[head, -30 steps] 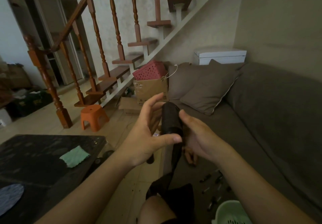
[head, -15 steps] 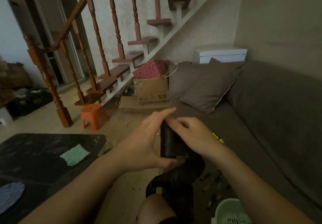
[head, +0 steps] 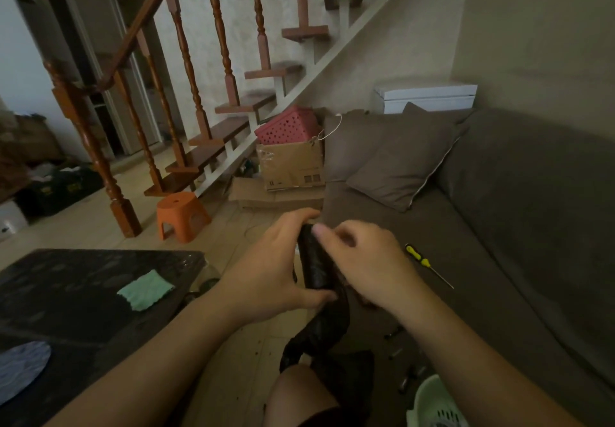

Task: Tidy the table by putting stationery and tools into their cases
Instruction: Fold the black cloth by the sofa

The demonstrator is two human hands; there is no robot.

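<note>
Left hand (head: 276, 270) and right hand (head: 366, 260) both grasp the black rolled tool pouch (head: 314, 267) over the sofa's (head: 499, 260) front edge; yellow-handled screwdriver (head: 422, 262) lies apart

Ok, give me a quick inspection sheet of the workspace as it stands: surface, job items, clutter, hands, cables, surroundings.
Surface: dark table at lower left; brown sofa at right, used as a work area.
Job's things: black roll-up case, partly rolled, its loose end hanging down; yellow-handled screwdriver loose on the sofa seat; small dark bits on the seat, too dim to identify.
Clutter: green cloth and a blue-grey cloth on the table; pale basket at the bottom edge.
Grippers: left hand and right hand both grip the rolled case.
Cables: nothing seen.
Surroundings: wooden staircase, orange stool, cardboard box.
</note>
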